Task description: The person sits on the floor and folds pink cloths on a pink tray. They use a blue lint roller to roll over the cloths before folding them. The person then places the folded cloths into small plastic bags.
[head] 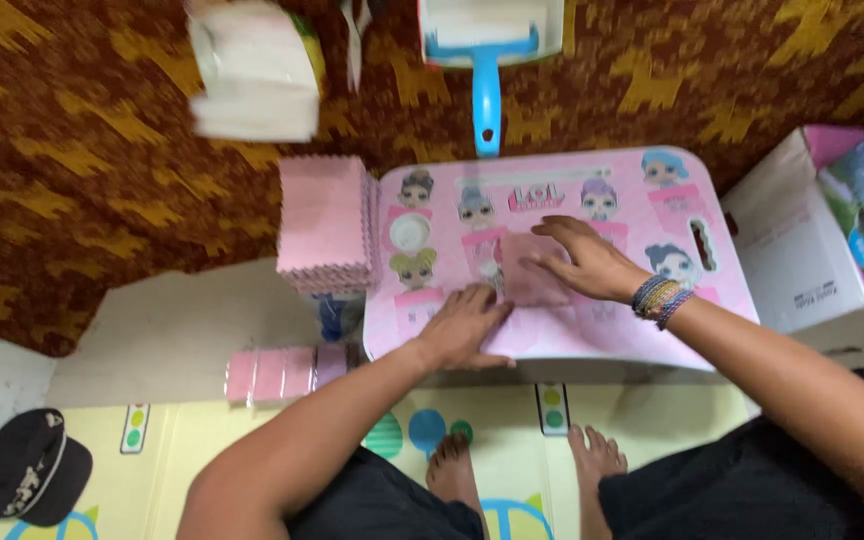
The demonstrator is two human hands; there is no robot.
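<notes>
A small pink lap table [642, 215] printed with cartoon doll faces stands in front of me. On its middle lies a pink cloth piece [532, 272]. My right hand [584, 262], with beaded bracelets on the wrist, presses flat on the cloth's right side. At the cloth's lower left edge my left hand [464, 326] rests, fingers bent onto it. A tall stack of pink scalloped cloths [325, 222] stands just left of the table. A lower row of folded pink pieces [284, 373] lies on the floor below it.
A blue-handled dustpan [488, 60] lies beyond the table on the brown patterned carpet [72, 150]. A white bundle [254, 70] sits at the top left, a cardboard box [802, 240] at the right, a black cap [27, 465] at the bottom left. My bare feet [522, 465] rest on a play mat.
</notes>
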